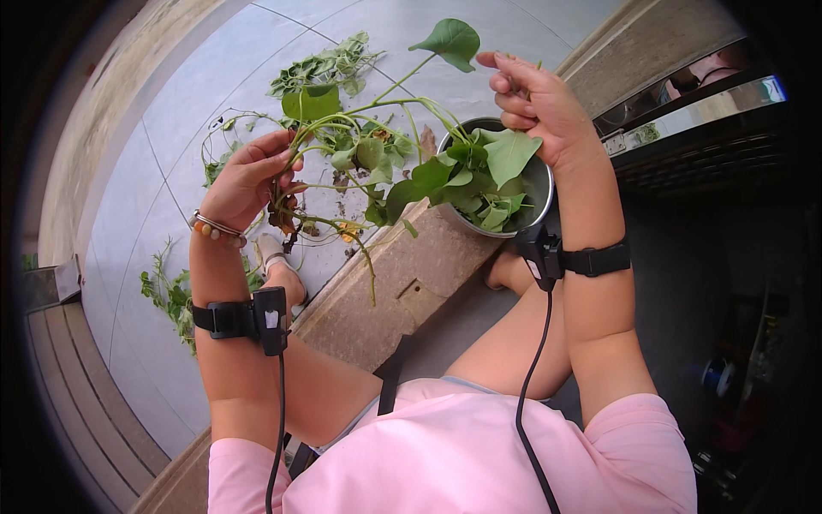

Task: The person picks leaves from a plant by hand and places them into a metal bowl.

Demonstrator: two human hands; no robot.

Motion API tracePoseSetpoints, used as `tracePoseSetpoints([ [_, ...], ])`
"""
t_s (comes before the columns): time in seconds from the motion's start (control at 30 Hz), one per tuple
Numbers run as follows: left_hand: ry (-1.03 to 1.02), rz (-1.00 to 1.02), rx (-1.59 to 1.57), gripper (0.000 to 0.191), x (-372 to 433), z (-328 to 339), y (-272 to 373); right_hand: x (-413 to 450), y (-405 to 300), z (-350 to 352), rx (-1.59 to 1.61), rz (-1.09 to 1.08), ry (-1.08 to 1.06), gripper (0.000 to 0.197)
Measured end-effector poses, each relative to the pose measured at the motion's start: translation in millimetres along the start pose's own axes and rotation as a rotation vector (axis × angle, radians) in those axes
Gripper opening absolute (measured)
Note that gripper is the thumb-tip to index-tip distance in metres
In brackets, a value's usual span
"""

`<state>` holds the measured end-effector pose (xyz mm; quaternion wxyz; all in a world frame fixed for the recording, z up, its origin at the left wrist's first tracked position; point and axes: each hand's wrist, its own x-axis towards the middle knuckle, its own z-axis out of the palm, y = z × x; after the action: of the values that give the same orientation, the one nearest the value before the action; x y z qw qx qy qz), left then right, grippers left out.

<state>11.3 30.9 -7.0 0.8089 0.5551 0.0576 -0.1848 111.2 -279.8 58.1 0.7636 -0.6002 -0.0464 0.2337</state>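
My left hand [247, 177] grips a bundle of leafy green vine stems [347, 117], with dark withered leaves hanging below the fingers. The stems fan out to the right, over the floor and towards a round metal pot [547, 204]. Picked green leaves [491, 209] lie in the pot. Above its right rim is my right hand [530, 103], fingers curled and index finger pointing left near a broad leaf [451, 44] on a raised stem. A thin green stem piece shows at the right fingers; how firmly it is held is hard to tell.
A stone sill [392, 276] runs between my legs, beside the pot. On the grey tiled floor lie a heap of cut greens [324, 64], more vines at left [170, 292] and dark scraps. A metal-edged door frame [700, 112] stands at right, steps [83, 398] at lower left.
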Motion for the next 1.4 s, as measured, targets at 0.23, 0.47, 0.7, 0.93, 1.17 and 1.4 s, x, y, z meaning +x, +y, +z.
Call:
tracePoseSetpoints([
  [0.23,0.021,0.007,0.005,0.032,0,-1,-1,-3,-8,-14,-0.057,-0.099,0.068,0.020],
  [0.47,0.014,0.019,-0.016,0.035,-1,-3,-2,-8,-4,-4,-0.296,-0.109,0.064,0.018],
  [0.7,-0.011,0.043,0.008,0.034,-3,0,0,-6,8,7,-0.554,-0.193,0.113,0.022],
  [0.93,-0.015,0.042,0.003,0.034,-2,0,0,0,18,8,-0.707,-0.170,0.122,0.025],
  [1.17,-0.056,0.040,-0.009,0.032,0,3,0,9,34,4,-0.767,-0.192,0.040,0.023],
  [1.4,0.007,0.001,0.016,0.031,-3,6,2,5,28,16,-0.718,-0.040,0.094,0.017],
])
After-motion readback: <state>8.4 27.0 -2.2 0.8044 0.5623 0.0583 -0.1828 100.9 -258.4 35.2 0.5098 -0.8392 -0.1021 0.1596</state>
